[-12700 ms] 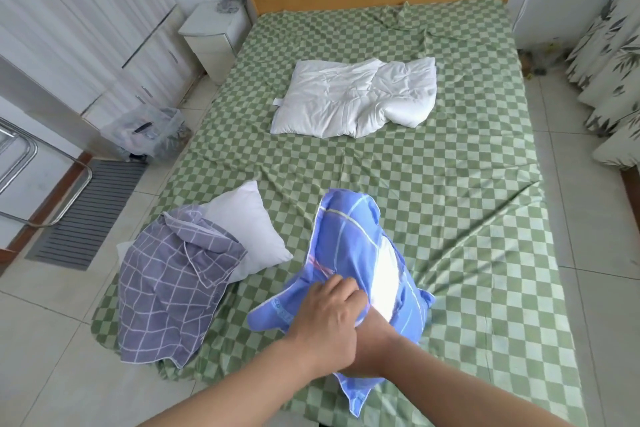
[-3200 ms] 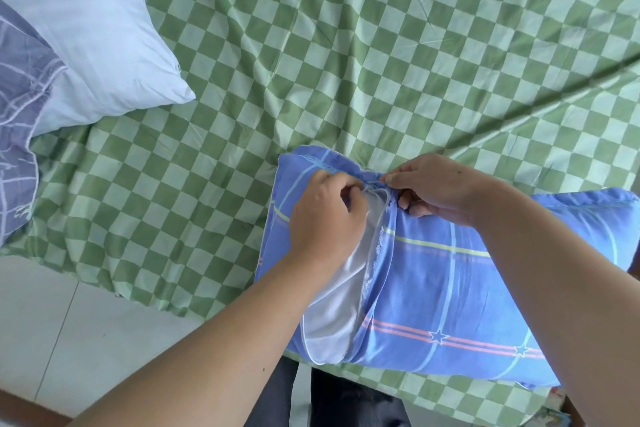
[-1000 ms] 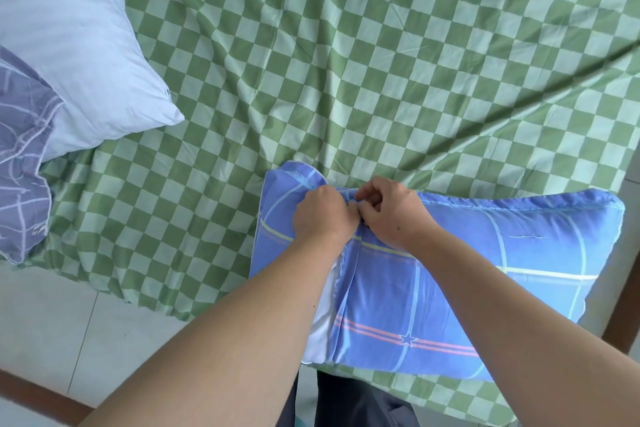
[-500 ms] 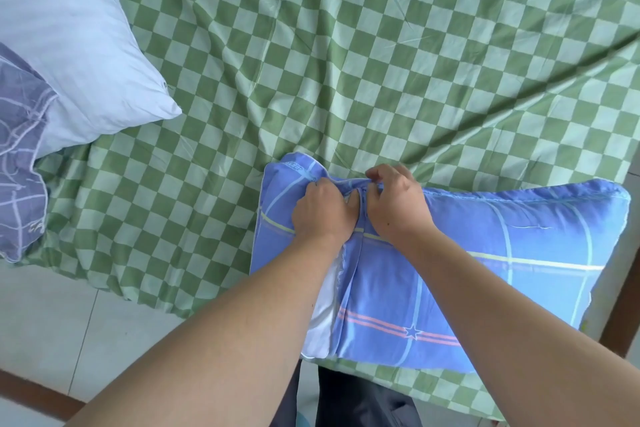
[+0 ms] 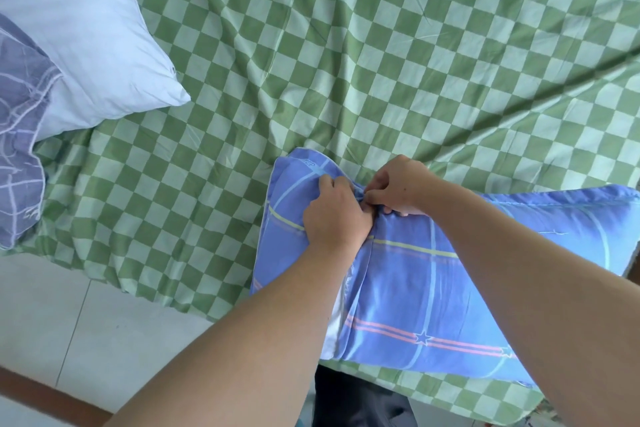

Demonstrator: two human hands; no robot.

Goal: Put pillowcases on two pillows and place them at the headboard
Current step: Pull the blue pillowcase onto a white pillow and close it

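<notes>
Left hand [image 5: 337,215] curled, pinching a fold of the blue pillowcase [image 5: 485,288] at the far end of its opening seam. Right hand [image 5: 401,187] just beside it, knuckles nearly touching, fingers likewise curled and gripping the same bunched edge. Pillowcase drawn over its pillow, lying on the bed's green checked sheet [image 5: 346,62] directly under both hands and extending to the right of them beneath the right forearm. White strip of the inner pillow [image 5: 334,329] showing through the still-open seam, below the left hand, alongside the left forearm. Plaid lines and small stars on the case near that gap. Second, bare white pillow [image 5: 86,38] well apart, far to the left of and beyond the left hand, resting on the sheet. Purple grid pillowcase [image 5: 19,135] touching the bare pillow's near-left side, overlapping it, draped toward the bed edge. Pale tiled floor [image 5: 86,340] left of the left forearm.
</notes>
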